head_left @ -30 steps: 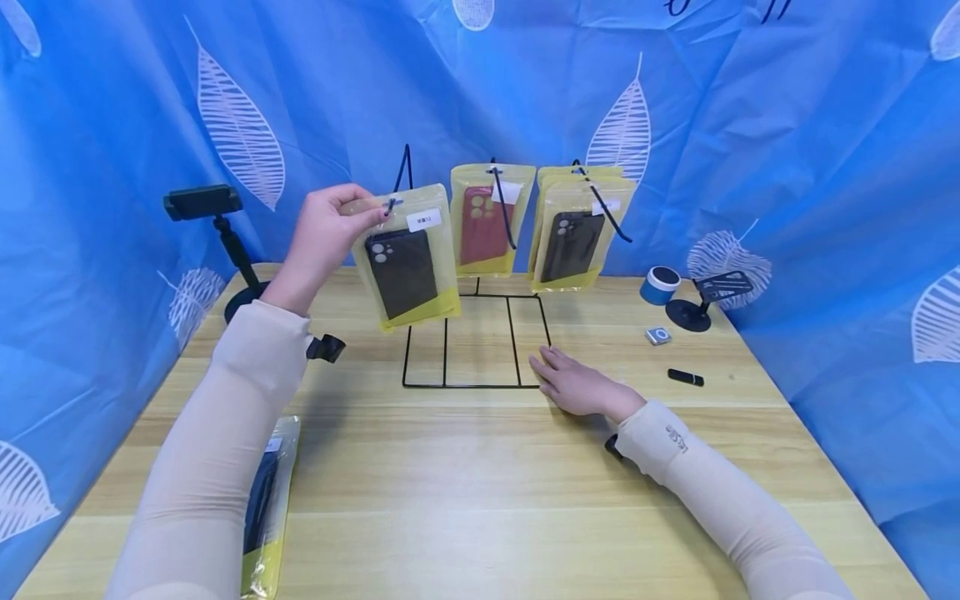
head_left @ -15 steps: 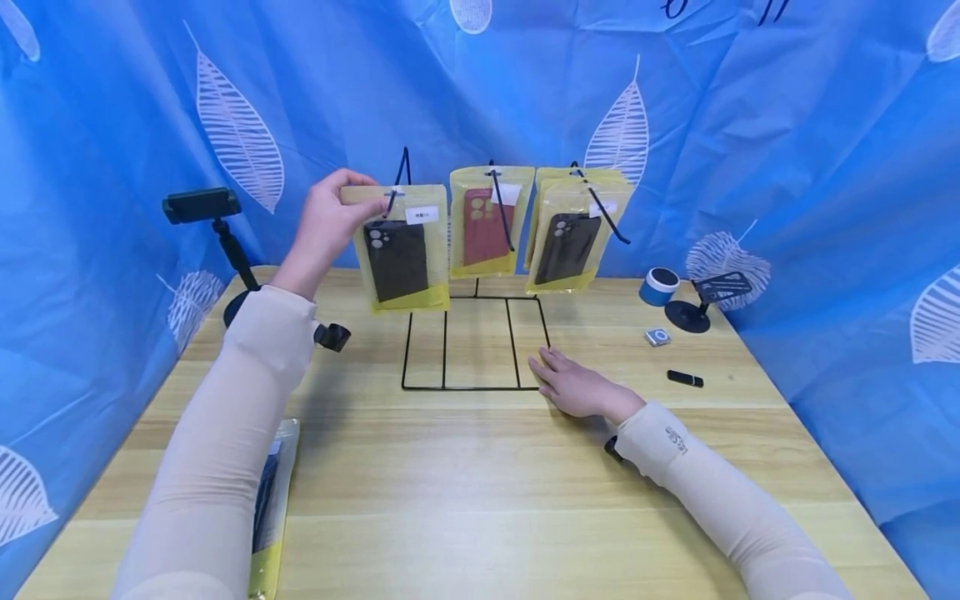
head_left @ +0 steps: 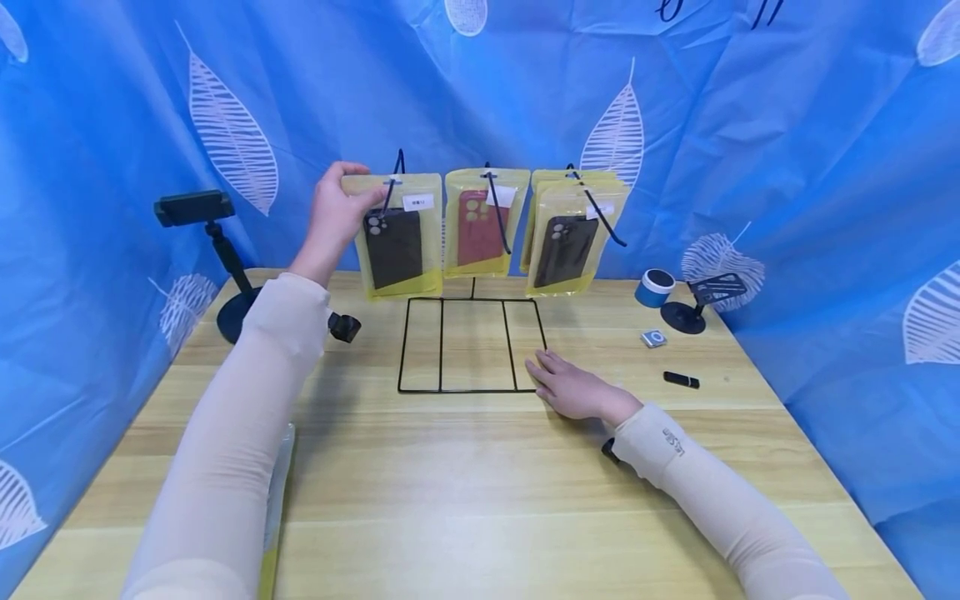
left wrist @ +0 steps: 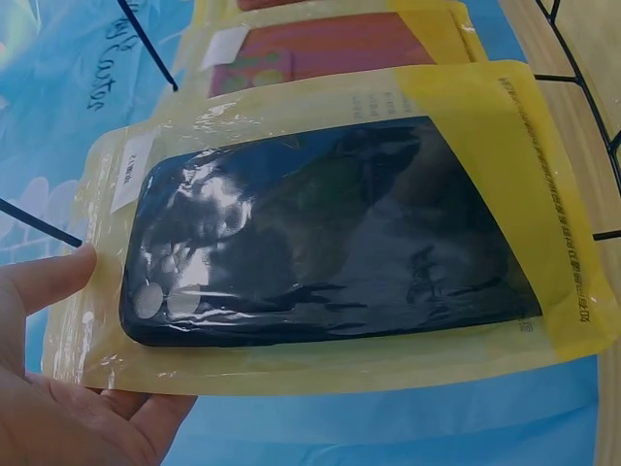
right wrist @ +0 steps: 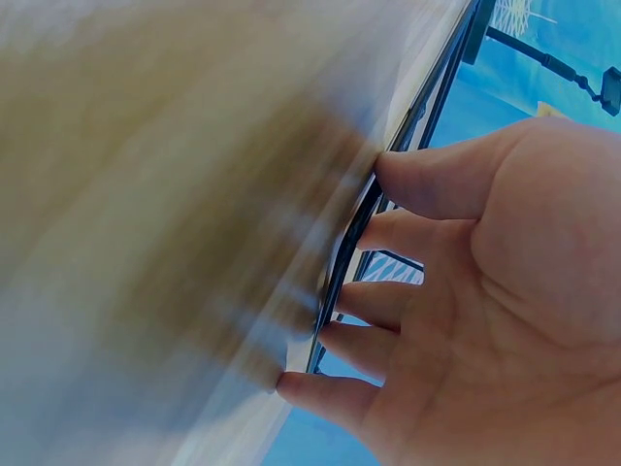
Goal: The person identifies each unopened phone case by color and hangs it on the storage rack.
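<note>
The left hand [head_left: 337,208] pinches the black phone-case packet [head_left: 395,250] at its 11 o'clock corner; the packet hangs at the 11 o'clock hook [head_left: 388,197], at 9 o'clock from the red phone-case packet [head_left: 480,233]. This grip beside the slot presumably keeps it aligned with the hook. The right hand [head_left: 573,392], extended and grasping nothing, touches the wire rack base [head_left: 457,391] at 4 o'clock, probably steadying it on the table [head_left: 450,483]. Only the left-wrist view shows the thumb [left wrist: 58,277] before the packet, fingers behind; the right-wrist view alone reveals 5 digits ranged along the wire.
</note>
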The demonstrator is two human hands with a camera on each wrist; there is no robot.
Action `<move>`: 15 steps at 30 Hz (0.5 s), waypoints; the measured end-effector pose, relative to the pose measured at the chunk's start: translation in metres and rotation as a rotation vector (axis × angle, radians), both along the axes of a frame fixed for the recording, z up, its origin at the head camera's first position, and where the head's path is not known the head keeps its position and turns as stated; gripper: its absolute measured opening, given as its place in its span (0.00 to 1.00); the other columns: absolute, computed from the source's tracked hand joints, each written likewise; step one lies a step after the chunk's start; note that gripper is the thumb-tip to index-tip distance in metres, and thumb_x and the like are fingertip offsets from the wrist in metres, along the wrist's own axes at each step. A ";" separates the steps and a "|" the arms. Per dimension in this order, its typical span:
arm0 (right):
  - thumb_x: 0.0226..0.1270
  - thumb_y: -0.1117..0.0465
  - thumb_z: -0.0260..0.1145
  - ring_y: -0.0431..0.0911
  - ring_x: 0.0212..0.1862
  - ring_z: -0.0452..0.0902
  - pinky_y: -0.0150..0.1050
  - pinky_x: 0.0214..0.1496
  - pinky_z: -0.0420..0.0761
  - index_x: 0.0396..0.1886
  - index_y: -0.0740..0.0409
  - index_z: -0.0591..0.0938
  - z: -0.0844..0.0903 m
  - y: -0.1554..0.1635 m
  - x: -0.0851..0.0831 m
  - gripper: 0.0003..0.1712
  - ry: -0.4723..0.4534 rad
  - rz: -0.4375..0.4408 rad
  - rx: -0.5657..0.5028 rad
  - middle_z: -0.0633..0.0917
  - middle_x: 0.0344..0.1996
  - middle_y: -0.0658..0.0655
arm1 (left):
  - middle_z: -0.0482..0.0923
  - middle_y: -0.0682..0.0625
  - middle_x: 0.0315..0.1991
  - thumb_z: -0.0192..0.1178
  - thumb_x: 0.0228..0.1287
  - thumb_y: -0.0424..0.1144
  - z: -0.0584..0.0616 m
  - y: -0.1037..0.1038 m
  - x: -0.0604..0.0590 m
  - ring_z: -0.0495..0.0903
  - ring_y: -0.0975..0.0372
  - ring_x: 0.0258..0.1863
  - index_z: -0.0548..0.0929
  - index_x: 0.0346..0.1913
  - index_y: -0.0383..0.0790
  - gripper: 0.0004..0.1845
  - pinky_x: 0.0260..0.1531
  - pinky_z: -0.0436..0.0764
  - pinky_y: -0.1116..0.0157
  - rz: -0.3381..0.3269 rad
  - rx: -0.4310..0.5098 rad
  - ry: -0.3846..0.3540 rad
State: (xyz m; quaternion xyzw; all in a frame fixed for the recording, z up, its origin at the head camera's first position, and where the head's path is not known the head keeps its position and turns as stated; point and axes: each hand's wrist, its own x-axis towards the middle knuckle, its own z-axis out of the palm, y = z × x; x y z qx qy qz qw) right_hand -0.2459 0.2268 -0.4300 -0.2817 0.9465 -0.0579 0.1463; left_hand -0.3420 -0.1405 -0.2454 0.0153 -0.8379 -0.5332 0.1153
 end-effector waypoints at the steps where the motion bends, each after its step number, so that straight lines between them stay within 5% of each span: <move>1: 0.81 0.56 0.48 0.65 0.79 0.44 0.60 0.77 0.55 0.79 0.62 0.55 0.000 0.000 0.000 0.32 0.002 0.001 0.002 0.50 0.78 0.71 | 0.64 0.50 0.73 0.60 0.70 0.51 0.000 0.000 -0.002 0.74 0.55 0.59 0.68 0.70 0.49 0.28 0.64 0.72 0.55 0.005 -0.002 0.001; 6: 0.81 0.56 0.48 0.65 0.79 0.45 0.59 0.77 0.55 0.78 0.62 0.55 0.000 0.001 -0.001 0.32 0.006 0.003 0.000 0.50 0.78 0.71 | 0.62 0.51 0.74 0.60 0.69 0.52 0.000 0.002 -0.014 0.65 0.57 0.70 0.67 0.71 0.49 0.30 0.67 0.69 0.54 0.015 0.013 -0.006; 15: 0.81 0.55 0.48 0.63 0.79 0.44 0.58 0.78 0.55 0.79 0.60 0.54 0.000 0.001 0.000 0.33 -0.014 -0.009 0.001 0.49 0.78 0.69 | 0.63 0.49 0.73 0.60 0.69 0.52 0.000 0.003 -0.033 0.68 0.56 0.68 0.65 0.73 0.50 0.32 0.65 0.71 0.53 0.018 0.045 -0.030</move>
